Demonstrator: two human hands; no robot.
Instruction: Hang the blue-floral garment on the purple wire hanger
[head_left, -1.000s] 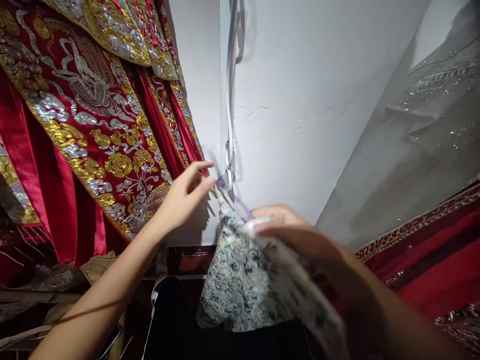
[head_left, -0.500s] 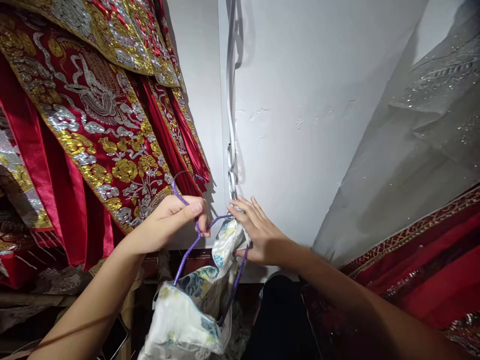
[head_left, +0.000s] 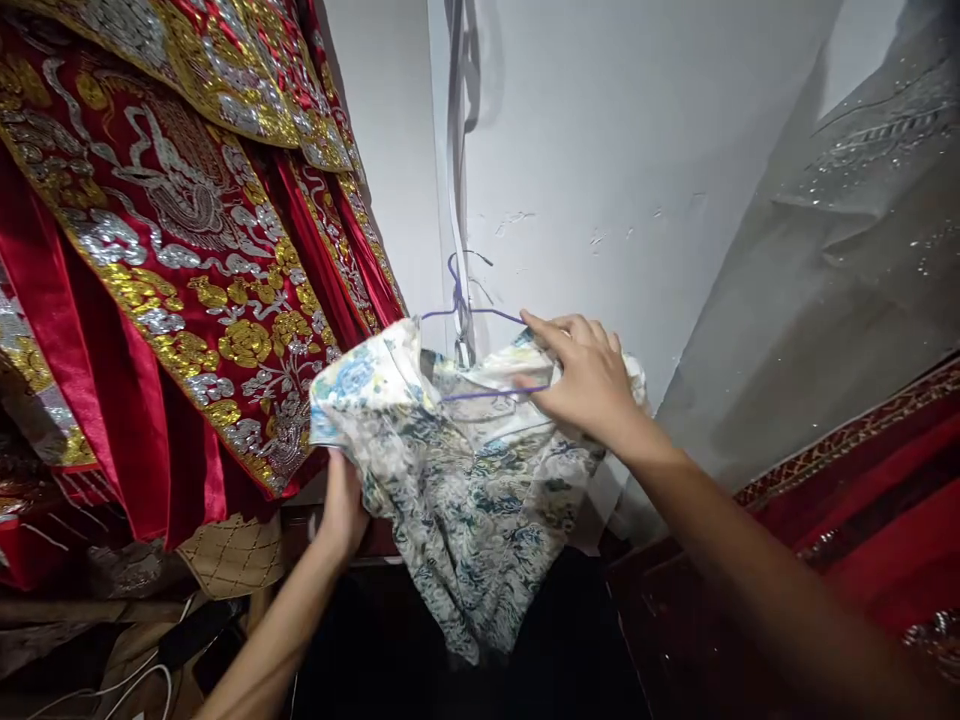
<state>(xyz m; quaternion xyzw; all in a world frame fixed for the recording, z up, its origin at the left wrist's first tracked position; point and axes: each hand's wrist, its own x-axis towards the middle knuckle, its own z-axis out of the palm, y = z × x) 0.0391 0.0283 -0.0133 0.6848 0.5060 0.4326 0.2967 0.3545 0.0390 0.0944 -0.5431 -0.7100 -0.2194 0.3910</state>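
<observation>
Change: half a second ago the purple hanger (head_left: 480,330) was held low with the floral garment (head_left: 465,480) dangling off it; now it has been lifted, and its hook sits against the white strap (head_left: 457,200) on the wall, the garment spread across it.
Left hand (head_left: 343,500): has dropped beneath the garment's left shoulder; fingers hidden behind the cloth, so I cannot tell whether they grip it.
Right hand (head_left: 589,375): fingers together and flat, pressing the garment's right shoulder onto the hanger bar.
Reading: the garment looks nearly hung, with only the shoulders being set.
Left side: red robes (head_left: 172,250) with gold and silver embroidery.
Far right: grey sequinned fabric (head_left: 847,230).
</observation>
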